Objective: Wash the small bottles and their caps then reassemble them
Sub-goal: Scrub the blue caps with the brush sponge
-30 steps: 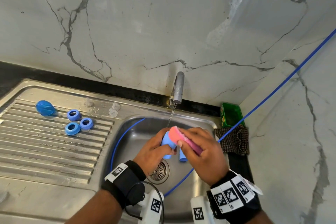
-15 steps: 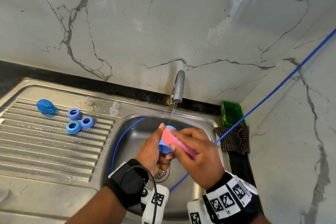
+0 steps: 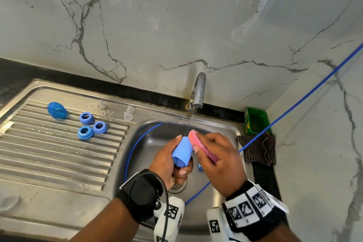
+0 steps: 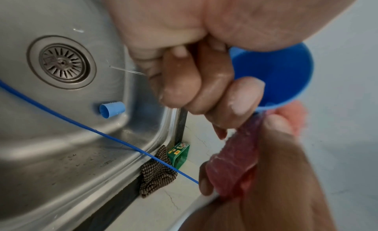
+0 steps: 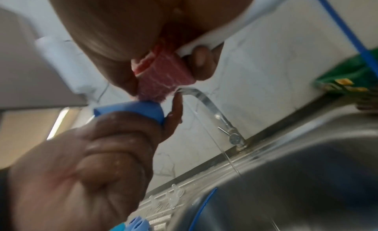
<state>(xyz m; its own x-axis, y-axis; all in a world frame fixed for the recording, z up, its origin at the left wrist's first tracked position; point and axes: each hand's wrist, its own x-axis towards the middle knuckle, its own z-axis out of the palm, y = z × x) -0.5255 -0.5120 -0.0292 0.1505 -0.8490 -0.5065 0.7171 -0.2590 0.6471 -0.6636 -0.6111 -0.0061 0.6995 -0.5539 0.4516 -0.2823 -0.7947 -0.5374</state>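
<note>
My left hand (image 3: 172,163) grips a small blue bottle (image 3: 182,152) over the sink basin (image 3: 222,129), its base turned up under a thin stream from the tap (image 3: 199,90). My right hand (image 3: 218,159) holds a pink sponge (image 3: 198,143) pressed against the bottle's upper end; the sponge (image 5: 161,79) meets the bottle (image 5: 132,110) in the right wrist view. The left wrist view shows the bottle (image 4: 286,76), the sponge (image 4: 237,158), and a blue part (image 4: 112,108) lying on the basin floor near the drain (image 4: 61,63). Three blue ring caps (image 3: 92,125) and another blue bottle (image 3: 57,110) lie on the drainboard (image 3: 49,155).
Small clear plastic pieces (image 3: 128,113) sit at the drainboard's back edge. A blue cable (image 3: 294,106) crosses the basin and runs up to the right. A checked cloth (image 3: 257,149) and a green box (image 3: 255,122) lie right of the sink against the marble wall.
The left hand has tilted the bottle so more of its blue body shows. The sponge has slid from the bottle's side up to its upper end under the water.
</note>
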